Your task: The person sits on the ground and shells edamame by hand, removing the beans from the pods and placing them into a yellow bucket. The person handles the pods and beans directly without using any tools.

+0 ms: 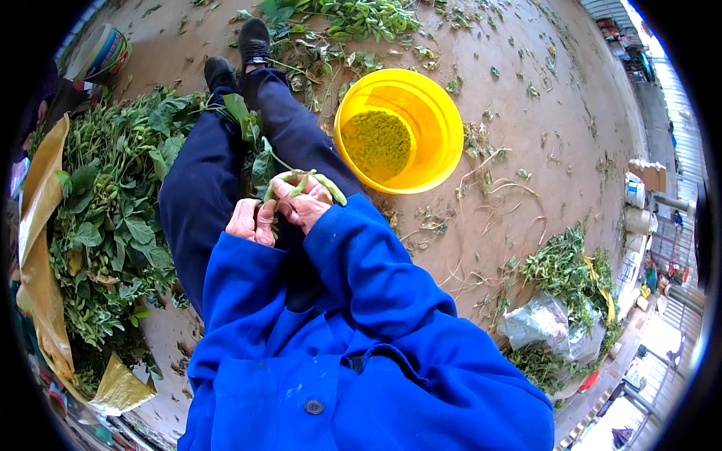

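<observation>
Over my lap, my left hand (252, 221) and my right hand (302, 200) are close together. My left fingers are curled around part of a leafy bean stalk (262, 163), though the exact grip is partly hidden. Plump green bean pods (329, 189) stick out between and past the fingers of my right hand, which is closed on them. The stalk's large leaves lie between my legs. Just beyond my right knee stands a yellow bucket (439, 144). Small green beans (377, 144), apparently shelled, cover its bottom.
A big heap of bean plants (121, 225) lies along my left side, beside yellowish woven sheeting (42, 248). More plants (366, 17) lie past my feet. To the right are dry stems (519, 189), another plant pile (564, 259) and clear plastic (538, 321). A white bucket (93, 51) stands far left.
</observation>
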{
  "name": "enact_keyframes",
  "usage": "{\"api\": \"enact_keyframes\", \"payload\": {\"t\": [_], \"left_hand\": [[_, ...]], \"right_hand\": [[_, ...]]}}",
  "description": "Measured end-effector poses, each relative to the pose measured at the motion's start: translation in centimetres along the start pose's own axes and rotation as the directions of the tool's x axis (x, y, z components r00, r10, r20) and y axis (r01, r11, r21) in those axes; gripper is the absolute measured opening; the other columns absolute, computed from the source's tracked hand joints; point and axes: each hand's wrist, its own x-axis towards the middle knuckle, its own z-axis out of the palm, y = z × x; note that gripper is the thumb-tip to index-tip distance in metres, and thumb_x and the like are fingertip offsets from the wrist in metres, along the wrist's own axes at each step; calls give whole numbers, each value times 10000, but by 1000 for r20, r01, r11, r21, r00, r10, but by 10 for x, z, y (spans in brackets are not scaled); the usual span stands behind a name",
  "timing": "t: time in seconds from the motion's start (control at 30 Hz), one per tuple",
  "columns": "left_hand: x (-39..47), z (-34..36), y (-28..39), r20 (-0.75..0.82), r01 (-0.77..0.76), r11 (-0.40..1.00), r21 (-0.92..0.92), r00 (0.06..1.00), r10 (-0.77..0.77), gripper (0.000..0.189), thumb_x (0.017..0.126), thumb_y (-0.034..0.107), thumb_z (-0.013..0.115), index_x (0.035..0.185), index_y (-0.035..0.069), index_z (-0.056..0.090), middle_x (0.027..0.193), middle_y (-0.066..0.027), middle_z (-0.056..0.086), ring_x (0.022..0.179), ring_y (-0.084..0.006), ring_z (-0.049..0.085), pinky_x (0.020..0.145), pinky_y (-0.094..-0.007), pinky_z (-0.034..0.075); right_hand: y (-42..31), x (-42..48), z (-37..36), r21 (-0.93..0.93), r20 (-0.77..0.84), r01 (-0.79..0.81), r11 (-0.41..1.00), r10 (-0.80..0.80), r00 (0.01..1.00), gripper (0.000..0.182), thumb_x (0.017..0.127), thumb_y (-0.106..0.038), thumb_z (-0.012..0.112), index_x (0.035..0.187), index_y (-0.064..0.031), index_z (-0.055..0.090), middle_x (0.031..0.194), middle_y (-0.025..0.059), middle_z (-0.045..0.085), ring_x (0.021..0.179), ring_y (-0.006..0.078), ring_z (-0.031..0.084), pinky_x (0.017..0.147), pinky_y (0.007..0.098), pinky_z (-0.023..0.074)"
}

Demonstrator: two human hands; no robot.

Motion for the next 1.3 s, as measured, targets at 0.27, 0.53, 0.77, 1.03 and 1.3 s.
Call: {"api": "enact_keyframes", "payload": {"t": [0.27, 0.53, 0.77, 1.03, 1.3], "left_hand": [[-3, 2, 6, 168, 145, 973, 181, 970, -176, 324, 871, 333, 458, 706, 55, 441, 618, -201, 525, 537, -395, 512, 448, -441, 384], [-7, 6, 3, 158, 63, 966, 252, 982, -106, 379, 880, 386, 410, 695, 57, 449, 630, -209, 533, 538, -410, 512, 454, -473, 390], [7, 0, 13, 615, 662, 49, -748, 720, -322, 257, 888, 297, 454, 776, 73, 511, 597, -14, 488, 401, -64, 341, 373, -195, 283], [7, -5, 20, 529, 654, 218, -725, 731, -431, 120, 840, 180, 564, 781, 79, 534, 576, 20, 493, 425, -47, 375, 379, -185, 280], [4, -3, 23, 83, 246, 805, -541, 967, -240, 97, 804, 104, 591, 798, 8, 580, 633, -1, 561, 555, -48, 474, 501, -198, 392]], "right_hand": [[17, 6, -5, -134, -84, 157, 978, -169, 982, 108, 788, -163, 609, 805, -78, 545, 579, -12, 482, 492, 79, 436, 465, 227, 363], [0, -3, 5, -500, -176, 179, 848, -302, 937, 94, 741, -80, 595, 759, 1, 552, 653, 58, 558, 615, 139, 531, 599, 258, 433], [-7, -10, 1, 178, -8, -44, 983, 46, 999, 130, 803, -202, 610, 862, -99, 557, 620, -35, 524, 456, 34, 400, 408, 186, 281], [-19, -25, 7, 44, -73, -120, 992, 123, 990, 200, 785, -295, 631, 849, -125, 548, 582, -58, 500, 428, 33, 378, 386, 197, 252], [-26, -23, 5, 228, 37, -276, 934, 275, 961, 143, 784, -194, 633, 856, -135, 524, 646, -33, 519, 457, 39, 421, 390, 149, 306]]}}
